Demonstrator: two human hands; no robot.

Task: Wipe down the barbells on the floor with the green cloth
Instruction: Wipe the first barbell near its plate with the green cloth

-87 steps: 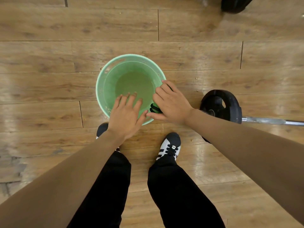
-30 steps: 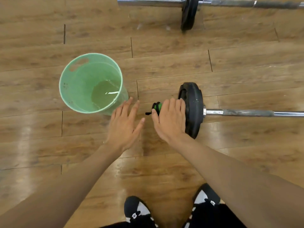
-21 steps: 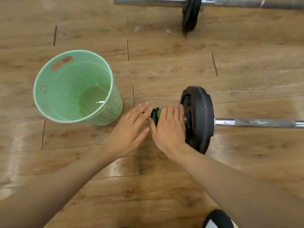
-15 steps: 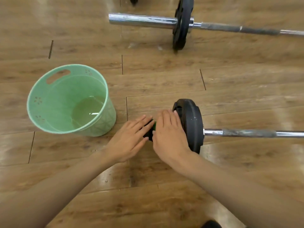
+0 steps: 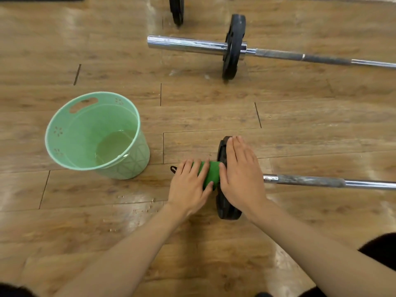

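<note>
On the wooden floor [image 5: 214,108] the near barbell [image 5: 310,181] lies crosswise, its steel shaft running off the right edge. Its black plate [image 5: 227,207] stands on edge directly in front of the person.

The green cloth [image 5: 212,173] sits against the left face of that plate, between the two hands. It appears to be wrapped around the bar's short end stub, though the hands hide the metal there. A small black loop [image 5: 173,168] pokes out on the floor just left of the cloth.

The left hand [image 5: 188,187] grips the cloth, with its fingers [image 5: 192,168] curled over the top and the thumb tucked against the near side. The right hand [image 5: 242,176] lies flat and relaxed over the plate's upper rim. Its fingers are straight and point away from the person, and its thumb touches the cloth's right edge. The hands are close together, almost touching.

A mint-green plastic bucket [image 5: 70,136] stands to the left, near the hands but apart from them. It has a handle slot in its far rim and shallow water [image 5: 115,144] in the bottom.

The far barbell [image 5: 188,45] lies well beyond, roughly parallel to the near one. It has a long chrome sleeve and an upright black weight plate [image 5: 233,48]. Another dark disc [image 5: 176,9] shows at the top edge. Dark clothing [image 5: 381,247] shows at the lower right corner.
</note>
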